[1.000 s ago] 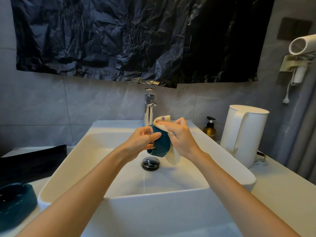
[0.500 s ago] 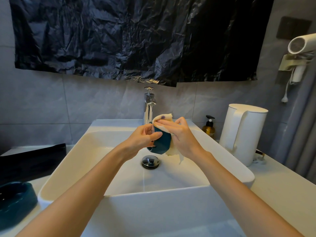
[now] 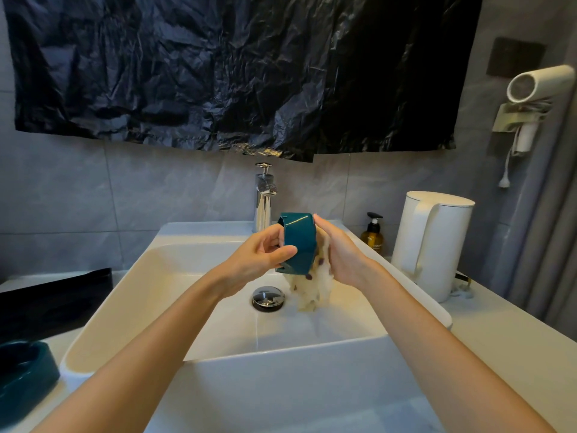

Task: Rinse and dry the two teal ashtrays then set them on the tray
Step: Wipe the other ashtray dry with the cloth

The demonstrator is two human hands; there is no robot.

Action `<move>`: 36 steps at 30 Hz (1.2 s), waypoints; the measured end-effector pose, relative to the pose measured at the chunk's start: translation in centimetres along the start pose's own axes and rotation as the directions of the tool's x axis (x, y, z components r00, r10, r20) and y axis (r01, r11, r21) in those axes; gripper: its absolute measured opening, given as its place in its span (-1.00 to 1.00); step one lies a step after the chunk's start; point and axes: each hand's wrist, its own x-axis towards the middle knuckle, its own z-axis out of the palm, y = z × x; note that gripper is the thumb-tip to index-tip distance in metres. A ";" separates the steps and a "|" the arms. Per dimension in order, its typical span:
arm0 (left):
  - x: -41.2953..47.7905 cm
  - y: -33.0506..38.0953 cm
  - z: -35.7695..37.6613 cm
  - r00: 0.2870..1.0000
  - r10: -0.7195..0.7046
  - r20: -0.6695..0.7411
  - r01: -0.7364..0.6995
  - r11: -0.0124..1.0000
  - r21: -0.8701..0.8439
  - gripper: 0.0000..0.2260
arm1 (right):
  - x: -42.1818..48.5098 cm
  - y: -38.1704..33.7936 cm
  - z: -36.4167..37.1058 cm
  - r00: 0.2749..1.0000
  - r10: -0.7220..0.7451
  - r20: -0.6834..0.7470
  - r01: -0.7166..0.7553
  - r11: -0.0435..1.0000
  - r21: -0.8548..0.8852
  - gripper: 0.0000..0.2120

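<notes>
We've got 1 teal ashtray (image 3: 296, 242) up on its edge over the sink (image 3: 125, 295), centre of frame, just in front of the faucet (image 3: 263, 195). The left hand (image 3: 262, 260) grips its rim, thumb across the outer wall and fingers curled inside. The right hand (image 3: 343, 254) lies flat with straight fingers, pressing a cream spotted cloth (image 3: 309, 285) against the ashtray's far side, and the cloth's loose end hangs toward the drain (image 3: 268, 299). The second ashtray (image 3: 22, 373) sits on the counter (image 3: 505, 348) at the lower left, in front of the black tray (image 3: 53, 298). At right stand a white kettle (image 3: 434, 242) and a soap bottle (image 3: 373, 232).
</notes>
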 end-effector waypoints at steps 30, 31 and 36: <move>0.6 0.9 0.1 0.991 -0.028 -0.130 0.000 0.978 -0.210 -0.72 | 1.5 1.2 1.2 0.900 -0.427 -0.091 0.403 0.893 -0.201 -0.67; 0.6 0.7 0.0 0.989 -0.038 -0.145 0.008 0.980 -0.199 -0.69 | 1.5 1.3 1.2 0.880 -0.461 -0.117 0.429 0.875 -0.222 -0.74; 1.0 -0.3 -0.4 0.970 -0.081 -0.229 0.045 0.987 -0.157 -0.72 | 1.8 3.0 1.0 0.560 -0.827 0.052 0.640 0.392 -0.661 -0.73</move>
